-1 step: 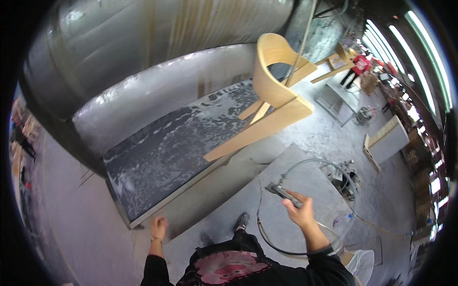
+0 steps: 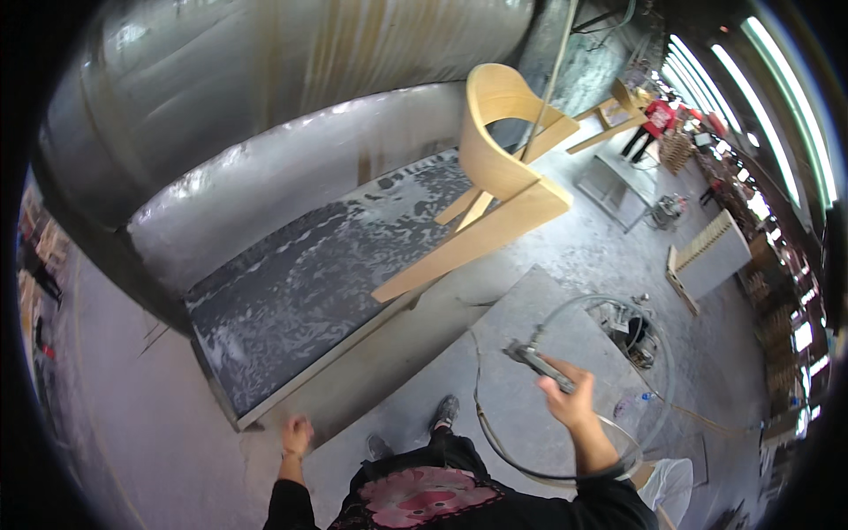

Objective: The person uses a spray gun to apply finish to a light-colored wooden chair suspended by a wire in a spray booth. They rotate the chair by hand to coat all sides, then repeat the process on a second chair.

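My right hand (image 2: 570,402) grips a grey spray gun (image 2: 534,360) that points up and left. A clear hose (image 2: 664,353) runs from the gun in a wide loop over the floor. Ahead of the gun a pale wooden chair (image 2: 499,177) hangs tilted on a line, its legs stretching down-left. It hangs over a dark wet booth floor (image 2: 291,300). My left hand (image 2: 296,435) hangs low by my side and holds nothing, its fingers loosely bent. My foot (image 2: 444,411) stands on the grey concrete.
A curved grey booth wall (image 2: 291,185) rises behind the wet surface. A bucket (image 2: 638,334) sits inside the hose loop. A wooden slatted panel (image 2: 707,252) stands to the right. Farther back are another wooden frame (image 2: 609,113) and a person in a red top (image 2: 654,119).
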`<state>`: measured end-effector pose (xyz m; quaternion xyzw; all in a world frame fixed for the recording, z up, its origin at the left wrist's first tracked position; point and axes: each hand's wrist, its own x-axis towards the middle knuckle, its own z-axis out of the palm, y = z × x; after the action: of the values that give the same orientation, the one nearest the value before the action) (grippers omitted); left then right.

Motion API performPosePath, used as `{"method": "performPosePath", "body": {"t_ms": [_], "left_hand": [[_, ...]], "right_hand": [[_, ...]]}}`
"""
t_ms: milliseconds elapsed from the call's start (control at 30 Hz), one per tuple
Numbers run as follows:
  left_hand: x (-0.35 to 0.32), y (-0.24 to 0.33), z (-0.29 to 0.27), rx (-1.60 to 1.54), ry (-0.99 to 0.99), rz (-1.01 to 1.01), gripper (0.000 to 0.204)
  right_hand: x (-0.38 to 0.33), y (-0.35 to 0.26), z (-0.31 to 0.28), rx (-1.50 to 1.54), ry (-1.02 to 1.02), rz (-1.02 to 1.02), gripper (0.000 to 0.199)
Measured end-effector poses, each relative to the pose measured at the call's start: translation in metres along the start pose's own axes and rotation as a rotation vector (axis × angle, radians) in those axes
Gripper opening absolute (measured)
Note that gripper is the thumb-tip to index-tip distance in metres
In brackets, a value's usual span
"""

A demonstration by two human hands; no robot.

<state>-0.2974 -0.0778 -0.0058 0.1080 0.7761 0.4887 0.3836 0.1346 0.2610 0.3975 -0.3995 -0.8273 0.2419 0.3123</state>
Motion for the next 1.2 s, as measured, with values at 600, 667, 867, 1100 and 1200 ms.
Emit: {"method": "performPosePath", "body": {"t_ms": [600,667,867,1100,1200], "left_hand": [[-0.033,0.102,0.180,0.480,-0.603,0.451,0.029],[-0.069,0.173,0.214,0.216,-0.748,0.488,0.028],[-0.164,0.286,0.292,0.073,-1.178,0.465,0.024],[-0.253,0.323,0.355,0.302,-1.739,0.468,0.046],[-0.282,0.322,0.399,0.503,-1.886,0.614,0.067]], "right_hand": [[-0.041,-0.010,-0.073,-0.182,0.083,0.260,0.067],[-0.045,0.009,-0.056,-0.213,-0.089,0.494,0.063],[-0.084,0.076,-0.021,-0.197,-0.397,0.633,0.054],[-0.112,0.170,-0.002,-0.119,-0.482,0.710,0.046],[-0.109,0.215,-0.009,-0.157,-0.486,0.719,0.038]]}}
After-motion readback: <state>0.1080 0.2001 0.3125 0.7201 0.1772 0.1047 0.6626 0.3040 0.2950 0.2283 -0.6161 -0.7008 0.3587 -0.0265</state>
